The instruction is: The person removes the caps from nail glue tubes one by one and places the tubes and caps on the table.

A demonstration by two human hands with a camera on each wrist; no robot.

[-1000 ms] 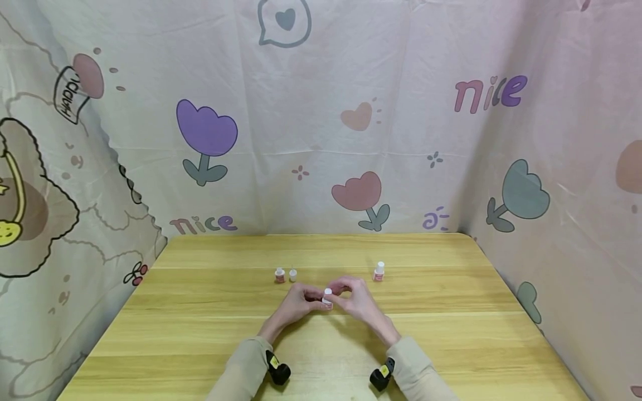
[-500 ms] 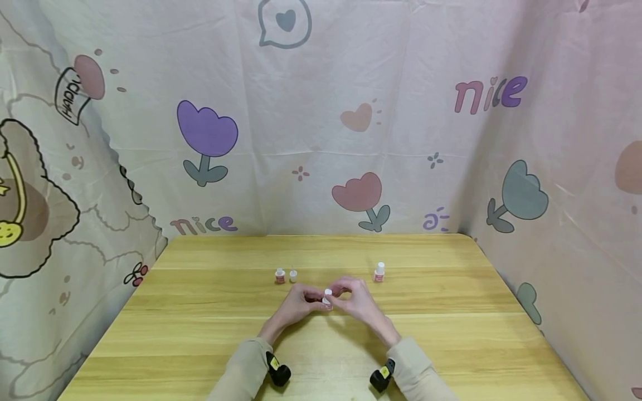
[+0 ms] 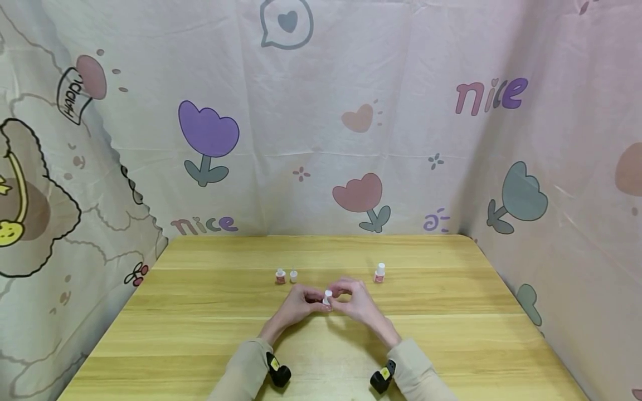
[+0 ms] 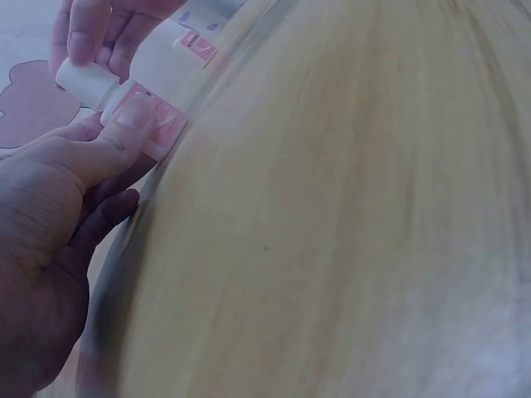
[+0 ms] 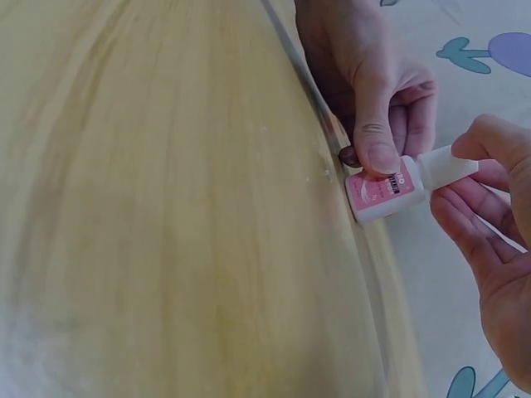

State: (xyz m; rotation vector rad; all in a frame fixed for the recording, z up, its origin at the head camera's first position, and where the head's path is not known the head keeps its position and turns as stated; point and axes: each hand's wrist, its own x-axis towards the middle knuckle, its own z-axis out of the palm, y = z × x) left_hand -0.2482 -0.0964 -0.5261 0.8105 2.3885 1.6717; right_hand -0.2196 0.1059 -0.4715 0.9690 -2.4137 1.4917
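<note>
A small white bottle with a pink label [image 5: 382, 191] and a white cap [image 5: 444, 168] stands upright at the middle of the table, between both hands. My left hand [image 3: 298, 303] grips its body, the thumb lying across the label in the left wrist view. From the other side, my right hand [image 3: 358, 301] pinches the cap between thumb and fingers. In the head view the fingers cover much of the bottle. The cap looks seated on the neck; whether it is loose cannot be seen.
Beyond the left hand stands another small bottle [image 3: 280, 277], with a narrow white top. Close beside it is a white cap [image 3: 293, 277] with a thin stem pointing up. A capped bottle [image 3: 379, 273] stands farther right. A printed cloth [image 3: 301, 206] hangs behind the table [image 3: 431, 334].
</note>
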